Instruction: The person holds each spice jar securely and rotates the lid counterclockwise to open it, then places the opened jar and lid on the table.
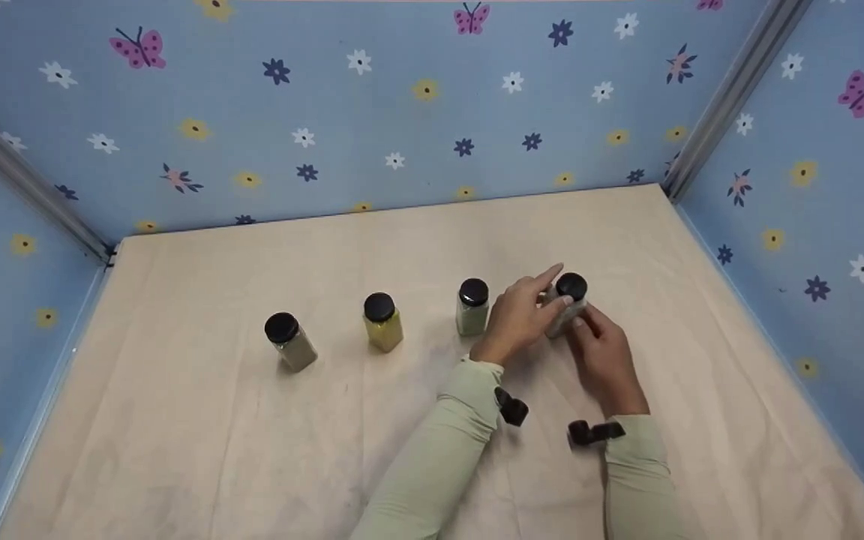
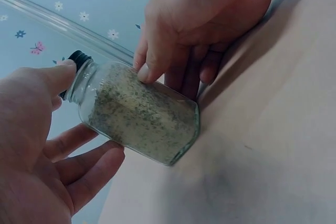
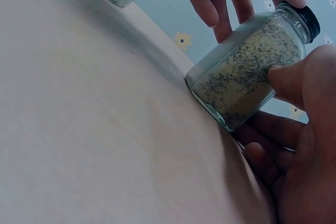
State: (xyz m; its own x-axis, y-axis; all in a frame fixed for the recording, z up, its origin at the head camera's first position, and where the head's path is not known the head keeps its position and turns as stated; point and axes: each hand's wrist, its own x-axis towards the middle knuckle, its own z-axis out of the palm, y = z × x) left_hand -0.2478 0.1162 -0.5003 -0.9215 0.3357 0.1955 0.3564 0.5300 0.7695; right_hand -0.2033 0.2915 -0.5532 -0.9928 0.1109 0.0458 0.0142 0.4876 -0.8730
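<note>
A glass spice jar with a black cap (image 1: 571, 286), filled with pale, green-flecked dried herbs (image 3: 247, 66), stands upright on the cloth at the right end of a row. My left hand (image 1: 522, 315) holds it from the left, thumb against the cap and other fingers along the glass. From the right, my right hand (image 1: 608, 356) grips the jar's lower body, with its thumb on the glass and fingers behind. To the left stand a jar of green powder (image 1: 472, 319), a jar of yellow powder (image 1: 384, 334) and a jar of greyish-green contents (image 1: 297, 351), all black-capped.
A cream cloth (image 1: 289, 457) covers the table. Blue panels (image 1: 372, 112) with flowers and butterflies wall the back and both sides, joined by grey metal posts (image 1: 732, 97). The green-powder jar stands close beside my left hand.
</note>
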